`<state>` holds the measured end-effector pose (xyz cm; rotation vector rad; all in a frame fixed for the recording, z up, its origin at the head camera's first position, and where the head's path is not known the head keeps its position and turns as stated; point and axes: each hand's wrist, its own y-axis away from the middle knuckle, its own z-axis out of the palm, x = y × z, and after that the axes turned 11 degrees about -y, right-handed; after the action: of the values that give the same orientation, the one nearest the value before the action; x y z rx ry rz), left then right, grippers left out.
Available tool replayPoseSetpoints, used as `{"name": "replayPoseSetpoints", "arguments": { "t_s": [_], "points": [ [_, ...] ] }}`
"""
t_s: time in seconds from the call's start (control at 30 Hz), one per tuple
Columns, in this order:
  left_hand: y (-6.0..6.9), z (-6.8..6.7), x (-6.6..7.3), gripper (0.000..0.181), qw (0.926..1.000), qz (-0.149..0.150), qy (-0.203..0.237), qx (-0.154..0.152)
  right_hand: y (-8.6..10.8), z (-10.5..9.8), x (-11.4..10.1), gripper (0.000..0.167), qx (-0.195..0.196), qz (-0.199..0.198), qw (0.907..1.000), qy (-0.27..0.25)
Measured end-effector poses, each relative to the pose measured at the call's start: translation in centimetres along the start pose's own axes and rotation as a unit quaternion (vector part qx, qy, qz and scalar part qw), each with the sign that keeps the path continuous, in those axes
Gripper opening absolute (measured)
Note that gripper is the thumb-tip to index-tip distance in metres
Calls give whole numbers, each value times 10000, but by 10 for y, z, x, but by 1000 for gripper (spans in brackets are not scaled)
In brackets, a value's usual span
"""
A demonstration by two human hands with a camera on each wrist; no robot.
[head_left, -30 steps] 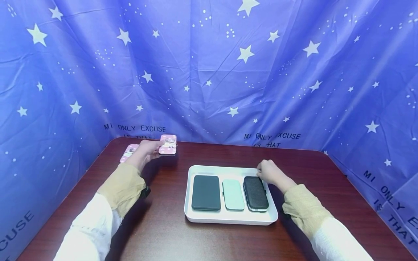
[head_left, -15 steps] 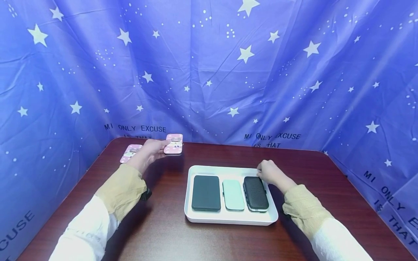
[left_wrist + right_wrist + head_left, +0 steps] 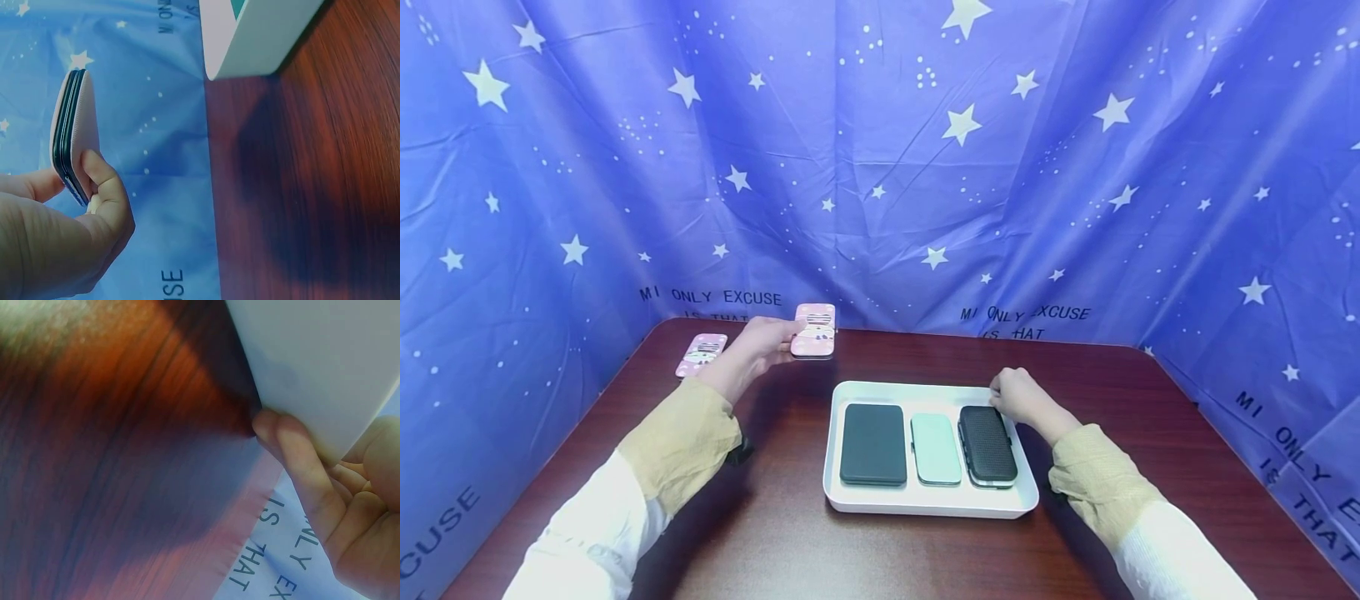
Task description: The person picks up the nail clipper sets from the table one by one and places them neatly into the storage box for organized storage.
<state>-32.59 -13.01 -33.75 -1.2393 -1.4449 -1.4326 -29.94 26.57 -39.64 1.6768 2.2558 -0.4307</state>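
Note:
My left hand (image 3: 760,346) pinches a small pink clamshell case (image 3: 815,332) with a cartoon print, held above the table's far side. The left wrist view shows this pink case (image 3: 76,128) edge-on, closed, with a dark rim between thumb and fingers. My right hand (image 3: 1026,396) grips the far right corner of a white tray (image 3: 925,506). From the right wrist, fingers (image 3: 306,462) lie against the outer wall of the tray (image 3: 319,369), the thumb over its rim. Inside lie a dark green case (image 3: 873,444), a mint case (image 3: 936,448) and a black textured case (image 3: 988,443).
A second pink case (image 3: 702,354) lies at the table's far left, partly behind my left wrist. The dark red wooden table (image 3: 775,533) ends at a blue star-printed curtain (image 3: 880,167) behind and on both sides.
My left hand has moved to the right with the pink case, away from the second pink case, which now shows more fully. The right hand and the tray have stayed in place.

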Motion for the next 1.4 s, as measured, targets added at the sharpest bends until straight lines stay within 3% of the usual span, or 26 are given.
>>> {"name": "replayPoseSetpoints", "arguments": {
  "t_s": [0.23,0.97,1.13,1.4],
  "points": [
    [5,13,4,46,9998,154,-70,-133,1,-1,-2,50,23,-55,10000,10],
    [21,54,7,40,9986,75,-65,-516,2,-2,-2,44,116,-371,9989,244],
    [25,62,6,39,9979,37,-176,-625,2,-1,-1,44,124,-322,9992,222],
    [32,76,4,39,9960,-12,-344,-826,3,0,-1,42,271,-583,9970,422]
  ]
}}
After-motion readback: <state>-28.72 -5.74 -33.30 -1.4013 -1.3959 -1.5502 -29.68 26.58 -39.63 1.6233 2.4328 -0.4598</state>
